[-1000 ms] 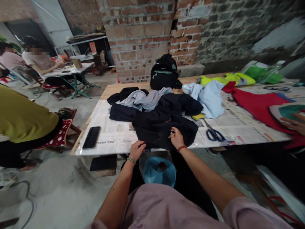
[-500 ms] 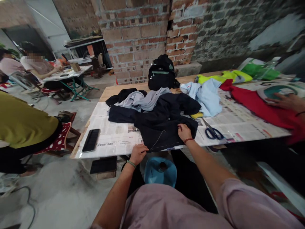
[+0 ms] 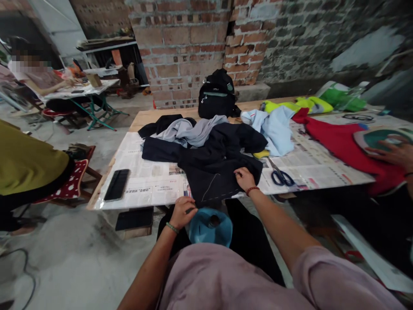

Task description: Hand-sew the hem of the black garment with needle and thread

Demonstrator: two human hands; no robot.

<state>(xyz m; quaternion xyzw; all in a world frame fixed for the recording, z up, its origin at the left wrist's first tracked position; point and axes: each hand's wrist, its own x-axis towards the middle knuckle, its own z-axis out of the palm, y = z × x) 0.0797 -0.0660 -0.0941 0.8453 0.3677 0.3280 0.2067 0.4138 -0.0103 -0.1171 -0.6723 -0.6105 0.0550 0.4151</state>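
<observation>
A dark garment (image 3: pixel 206 172) lies on the newspaper-covered table, its near edge at the table's front. Pale dashed stitches run along that edge, and a loose white thread (image 3: pixel 210 186) curves over the cloth. My right hand (image 3: pixel 245 178) rests on the garment's right part, thumb and fingers pinching the fabric. Just off the near left corner, my left hand (image 3: pixel 183 212) is closed in a pinch; what its fingertips hold is too small to make out. Blue-handled scissors (image 3: pixel 281 176) lie right of the garment, near a yellow object (image 3: pixel 261 153).
A phone (image 3: pixel 116 184) lies at the table's left. Behind are grey cloth (image 3: pixel 180 132), a black backpack (image 3: pixel 217 94) and a light blue garment (image 3: pixel 274 129). At right, another person's hand (image 3: pixel 392 150) holds an iron on red cloth (image 3: pixel 335 137). A blue basin (image 3: pixel 206 234) sits below.
My left hand has drawn slightly down and away from the garment's near corner, where it was touching the cloth. My right hand stays on the fabric. The view has shifted a little.
</observation>
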